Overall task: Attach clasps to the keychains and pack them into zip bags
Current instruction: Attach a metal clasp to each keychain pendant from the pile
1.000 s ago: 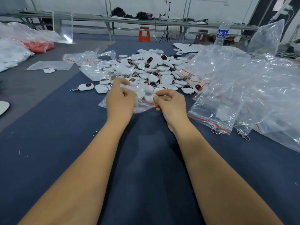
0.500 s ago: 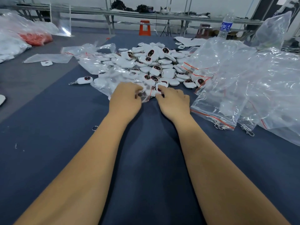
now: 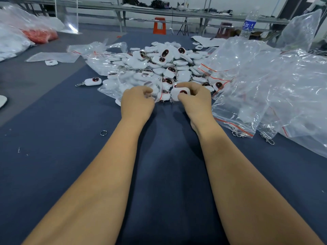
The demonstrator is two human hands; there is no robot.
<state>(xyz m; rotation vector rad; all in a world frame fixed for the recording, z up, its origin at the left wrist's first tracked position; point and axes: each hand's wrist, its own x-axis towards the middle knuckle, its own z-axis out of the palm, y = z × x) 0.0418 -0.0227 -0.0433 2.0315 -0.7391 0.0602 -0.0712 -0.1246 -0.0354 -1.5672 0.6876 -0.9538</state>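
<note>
A heap of white keychains point(image 3: 164, 62) with dark red ovals lies in the middle of the blue cloth. My right hand point(image 3: 196, 101) pinches one white keychain point(image 3: 180, 93) at the heap's near edge. My left hand point(image 3: 137, 101) is closed on the mouth of a clear zip bag point(image 3: 123, 84) that holds several keychains and lies just left of the heap. A single keychain with a metal clasp point(image 3: 91, 81) lies apart at the left. Loose clasps point(image 3: 268, 139) rest near the bags on the right.
A big pile of empty clear zip bags point(image 3: 265, 82) fills the right side. More bags point(image 3: 95, 50) lie behind the heap at left. A loose split ring point(image 3: 103, 133) lies near my left forearm. A water bottle point(image 3: 248, 25) stands at the back right.
Both hands lowered the filled bag from in front of me down onto the cloth by the heap. My right hand left the bag and took one keychain from the heap.
</note>
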